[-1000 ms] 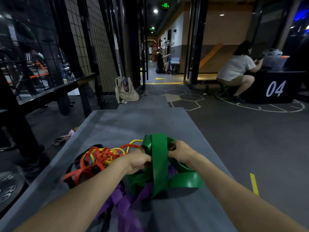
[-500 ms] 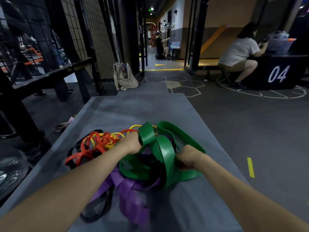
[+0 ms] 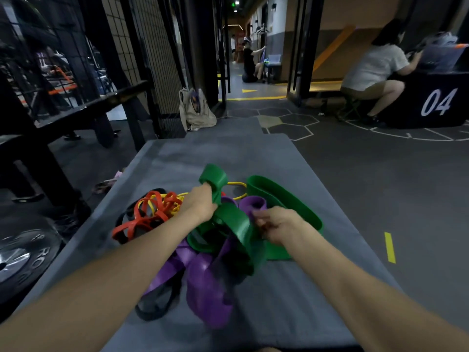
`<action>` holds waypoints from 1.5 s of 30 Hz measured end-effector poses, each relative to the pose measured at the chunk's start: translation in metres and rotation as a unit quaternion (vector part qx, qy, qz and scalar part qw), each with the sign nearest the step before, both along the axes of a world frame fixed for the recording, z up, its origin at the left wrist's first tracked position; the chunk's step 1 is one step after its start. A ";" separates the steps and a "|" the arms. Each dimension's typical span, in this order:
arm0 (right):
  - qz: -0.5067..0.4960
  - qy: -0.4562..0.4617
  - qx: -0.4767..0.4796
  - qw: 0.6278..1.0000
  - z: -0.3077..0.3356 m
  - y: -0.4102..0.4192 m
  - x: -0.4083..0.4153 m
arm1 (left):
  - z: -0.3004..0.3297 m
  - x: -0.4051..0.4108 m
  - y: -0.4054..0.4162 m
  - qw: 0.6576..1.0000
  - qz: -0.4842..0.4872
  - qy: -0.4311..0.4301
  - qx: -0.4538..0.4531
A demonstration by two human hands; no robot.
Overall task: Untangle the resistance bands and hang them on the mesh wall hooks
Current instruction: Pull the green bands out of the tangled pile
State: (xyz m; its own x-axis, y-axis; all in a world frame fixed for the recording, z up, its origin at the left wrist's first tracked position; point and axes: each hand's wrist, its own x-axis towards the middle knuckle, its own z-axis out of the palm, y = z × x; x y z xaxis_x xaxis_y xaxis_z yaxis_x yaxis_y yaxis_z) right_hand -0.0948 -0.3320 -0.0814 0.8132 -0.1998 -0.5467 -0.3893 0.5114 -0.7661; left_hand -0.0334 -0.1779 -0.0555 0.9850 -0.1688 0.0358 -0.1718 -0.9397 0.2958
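Tangle of resistance bands sits mid-bench on the grey bench (image 3: 253, 153), slightly toward its left edge. Left hand (image 3: 200, 203) closed round a raised loop of the green band (image 3: 236, 224), lifted above the pile. Right hand (image 3: 275, 224) fingers curled at the green strap's near fold; probably pinching it, but motion blur leaves this uncertain. Green band's long run trails right and away toward the bench's right edge, so right hand is nearer its free end. Purple band (image 3: 203, 278) lies underneath, running toward the near edge; red bands (image 3: 144, 219) and yellow band (image 3: 237, 185) sit left and behind. Mesh wall (image 3: 152, 52) stands beyond the far-left corner; hooks not visible
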 end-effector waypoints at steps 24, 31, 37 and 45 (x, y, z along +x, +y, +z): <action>0.188 -0.100 0.091 0.973 0.010 0.004 -0.029 | -0.032 0.003 -0.011 0.969 0.012 0.062 -0.240; 0.184 -0.122 0.093 0.971 0.022 -0.001 -0.024 | -0.025 0.004 -0.013 0.989 -0.023 0.075 -0.128; 0.141 -0.209 -0.074 0.965 0.042 -0.014 -0.005 | -0.011 -0.013 -0.008 0.967 -0.191 0.145 0.080; 0.546 -0.073 -0.533 0.643 0.048 -0.031 -0.008 | -0.019 -0.005 0.000 0.941 -0.278 0.174 -0.081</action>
